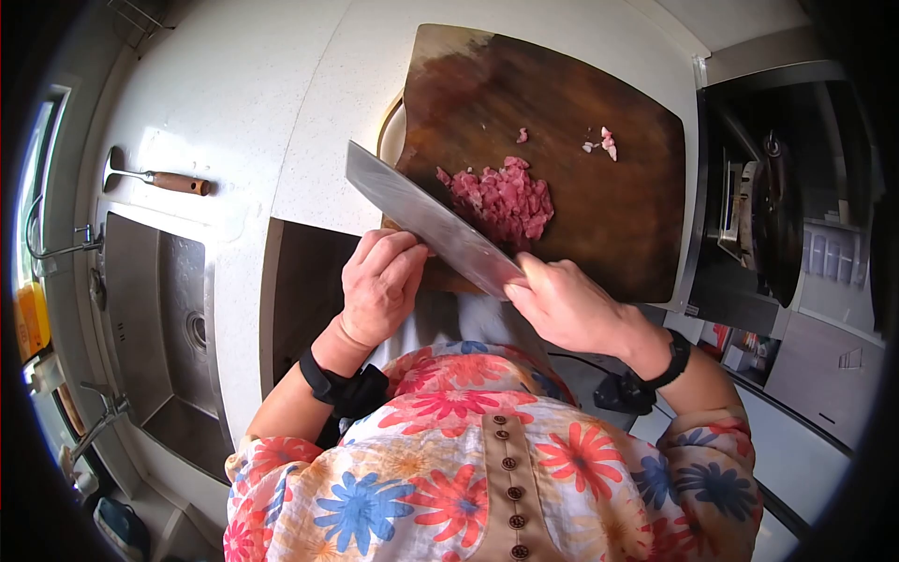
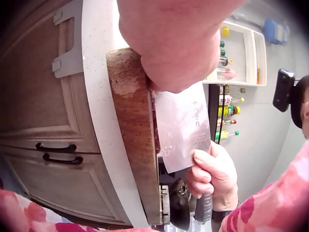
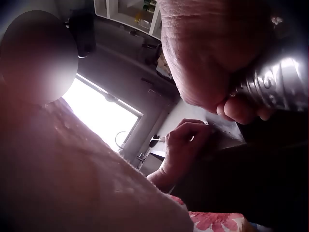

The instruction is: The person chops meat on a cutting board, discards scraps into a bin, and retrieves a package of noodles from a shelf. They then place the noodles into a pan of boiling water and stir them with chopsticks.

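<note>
Here, cleaver (image 1: 433, 221) between left hand (image 1: 378, 286) and meat (image 1: 510, 201), sink (image 1: 140, 281) near.

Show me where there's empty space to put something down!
White countertop lies bare between the wooden-handled utensil and the chopping board. In the head view, the board is bare right of the chopped raw meat, below the pale scraps. It's crowded beside the meat, with the cleaver, left hand and right hand there.

Up at the head, one camera looks down over the board (image 1: 618, 215) and cleaver (image 1: 429, 220), which the left wrist's close, sidelong view shares. The right wrist's, close and dim, seems to face the window (image 3: 102, 113).
</note>
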Tool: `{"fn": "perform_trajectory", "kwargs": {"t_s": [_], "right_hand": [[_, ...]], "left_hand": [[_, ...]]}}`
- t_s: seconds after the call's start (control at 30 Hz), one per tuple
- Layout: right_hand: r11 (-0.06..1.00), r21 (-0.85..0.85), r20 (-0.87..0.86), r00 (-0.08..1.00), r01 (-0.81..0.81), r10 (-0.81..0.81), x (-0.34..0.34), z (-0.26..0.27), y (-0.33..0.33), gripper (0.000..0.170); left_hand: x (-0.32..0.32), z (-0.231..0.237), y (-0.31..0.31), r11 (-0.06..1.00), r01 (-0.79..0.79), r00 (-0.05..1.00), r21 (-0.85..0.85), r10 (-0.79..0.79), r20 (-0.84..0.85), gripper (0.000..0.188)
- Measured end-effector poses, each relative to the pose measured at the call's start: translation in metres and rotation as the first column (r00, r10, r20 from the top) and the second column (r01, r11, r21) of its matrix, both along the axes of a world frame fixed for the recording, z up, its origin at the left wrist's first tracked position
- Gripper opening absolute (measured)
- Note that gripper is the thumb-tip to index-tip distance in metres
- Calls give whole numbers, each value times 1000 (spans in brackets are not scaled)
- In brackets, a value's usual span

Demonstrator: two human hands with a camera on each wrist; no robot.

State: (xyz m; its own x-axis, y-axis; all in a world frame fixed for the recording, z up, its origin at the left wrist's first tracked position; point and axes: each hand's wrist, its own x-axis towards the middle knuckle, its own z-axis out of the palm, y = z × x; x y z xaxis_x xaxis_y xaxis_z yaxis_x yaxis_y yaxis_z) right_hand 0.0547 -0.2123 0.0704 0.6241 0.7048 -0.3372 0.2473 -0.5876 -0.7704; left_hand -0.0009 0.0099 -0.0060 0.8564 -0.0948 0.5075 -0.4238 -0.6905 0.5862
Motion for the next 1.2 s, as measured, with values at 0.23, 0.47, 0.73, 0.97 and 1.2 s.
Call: {"fn": "perform_trajectory", "kwargs": {"t_s": [0.23,0.47,0.73,0.97,1.2], "right_hand": [[998,-54,93,996,19,-14,14,-8,30,20],[992,-59,212,973,110,-95,-4,15,-23,18],[982,52,376,907,182,-188,2,32,-77,14],[990,93,466,874,106,-137,5,30,-141,15],[1000,-10,512,859,6,0,18,19,-185,28]], "left_hand": [[-1,6,-2,999,3,1000,53,-3,-14,24],[4,16,-4,995,16,995,102,-6,-98,19],[19,26,-13,967,-6,972,255,66,-227,9],[35,28,-28,743,-298,861,-599,-61,-505,10],[44,52,-39,866,-216,879,-451,-29,-476,14]]}}
